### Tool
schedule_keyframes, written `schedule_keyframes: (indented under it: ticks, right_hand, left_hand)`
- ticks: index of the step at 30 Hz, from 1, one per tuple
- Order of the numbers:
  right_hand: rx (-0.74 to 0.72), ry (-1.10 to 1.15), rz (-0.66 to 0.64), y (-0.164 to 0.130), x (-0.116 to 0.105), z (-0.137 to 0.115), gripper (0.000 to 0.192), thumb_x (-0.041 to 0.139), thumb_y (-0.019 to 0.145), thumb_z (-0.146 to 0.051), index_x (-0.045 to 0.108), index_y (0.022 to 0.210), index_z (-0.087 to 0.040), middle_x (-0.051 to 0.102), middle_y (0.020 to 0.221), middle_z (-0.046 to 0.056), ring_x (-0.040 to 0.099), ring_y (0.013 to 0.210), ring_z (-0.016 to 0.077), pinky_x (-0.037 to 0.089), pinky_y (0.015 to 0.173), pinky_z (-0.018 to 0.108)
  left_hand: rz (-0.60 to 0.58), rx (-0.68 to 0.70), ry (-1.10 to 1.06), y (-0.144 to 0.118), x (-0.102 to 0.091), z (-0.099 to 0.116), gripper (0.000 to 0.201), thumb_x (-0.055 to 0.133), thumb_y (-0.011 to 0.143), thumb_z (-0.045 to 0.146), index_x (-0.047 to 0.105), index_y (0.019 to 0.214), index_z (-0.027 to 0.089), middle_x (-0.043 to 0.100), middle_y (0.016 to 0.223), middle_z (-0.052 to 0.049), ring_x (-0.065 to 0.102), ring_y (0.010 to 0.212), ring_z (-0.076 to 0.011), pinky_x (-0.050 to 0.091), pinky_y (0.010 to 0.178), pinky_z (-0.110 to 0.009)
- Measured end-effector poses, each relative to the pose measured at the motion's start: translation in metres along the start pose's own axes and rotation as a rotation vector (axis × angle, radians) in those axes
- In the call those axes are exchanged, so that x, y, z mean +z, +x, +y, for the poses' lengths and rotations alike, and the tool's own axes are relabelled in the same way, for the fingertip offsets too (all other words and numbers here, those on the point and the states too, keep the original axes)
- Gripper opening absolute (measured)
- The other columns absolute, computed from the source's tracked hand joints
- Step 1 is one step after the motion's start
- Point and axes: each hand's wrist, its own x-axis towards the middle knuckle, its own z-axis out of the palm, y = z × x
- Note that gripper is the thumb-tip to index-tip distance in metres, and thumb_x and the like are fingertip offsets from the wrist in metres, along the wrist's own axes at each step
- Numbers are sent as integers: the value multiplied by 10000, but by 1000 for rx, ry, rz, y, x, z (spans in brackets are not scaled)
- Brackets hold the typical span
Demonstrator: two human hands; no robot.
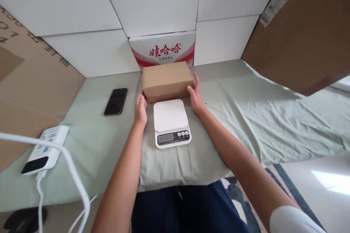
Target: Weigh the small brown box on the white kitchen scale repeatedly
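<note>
A plain brown cardboard box (167,77) sits on the cloth just behind a white digital kitchen scale (171,116). My left hand (141,109) presses against the box's left side, its fingers partly hidden behind the near corner. On the opposite side, my right hand (195,94) grips the right end, thumb toward the front and fingers along the side. Between my forearms lies the scale, with its bare platform toward the box and its display and buttons toward me. The display looks blank.
A black smartphone (116,101) lies to the left. Nearer me on that side is a white power bank (46,149) with a white cable (68,160). Behind stands a printed carton (164,47) among white boxes (90,52). Large brown cartons (303,36) flank both sides.
</note>
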Motion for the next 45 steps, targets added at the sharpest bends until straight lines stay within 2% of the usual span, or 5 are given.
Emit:
schedule_keyframes:
  ticks: [3, 8, 18, 30, 45]
  right_hand:
    - [84, 4, 17, 1, 1, 4, 971, 475, 938, -752, 72, 1677, -267, 398, 1710, 104, 396, 1594, 269, 245, 1358, 567]
    - [129, -67, 0, 1, 2, 2, 976, 582, 876, -751, 281, 1640, -224, 369, 1728, 91, 318, 1633, 300, 236, 1377, 530]
    - [-175, -146, -28, -5, 0, -22, 992, 501, 933, -771, 61, 1697, -316, 166, 1803, 38, 166, 1684, 297, 180, 1384, 523]
    - [-183, -288, -77, -110, -32, -61, 985, 540, 961, -678, -41, 1690, -359, 187, 1775, 73, 224, 1652, 366, 224, 1351, 643]
    - [-197, -333, 42, -110, -21, -73, 779, 501, 981, -634, 219, 1628, -305, 424, 1588, 142, 424, 1507, 381, 370, 1262, 636]
  left_hand:
    - [-23, -5, 2, 1, 1, -1, 793, 605, 860, 776, 660, 1415, 212, 583, 1568, -152, 459, 1536, -314, 354, 1264, -450]
    - [-48, -30, -18, 3, -1, -3, 791, 637, 829, 787, 688, 1367, 209, 611, 1535, -163, 482, 1518, -332, 363, 1256, -475]
    - [-62, 189, -6, -7, 3, 21, 754, 640, 854, 749, 664, 1390, 220, 649, 1475, -160, 519, 1483, -330, 372, 1243, -481]
    - [49, 244, 74, -137, -21, 44, 782, 621, 851, 740, 680, 1361, 150, 709, 1300, -191, 617, 1353, -382, 478, 1153, -495]
    - [31, 140, 102, -156, -23, 41, 777, 634, 869, 685, 639, 1443, 161, 661, 1440, -208, 549, 1447, -397, 438, 1204, -514]
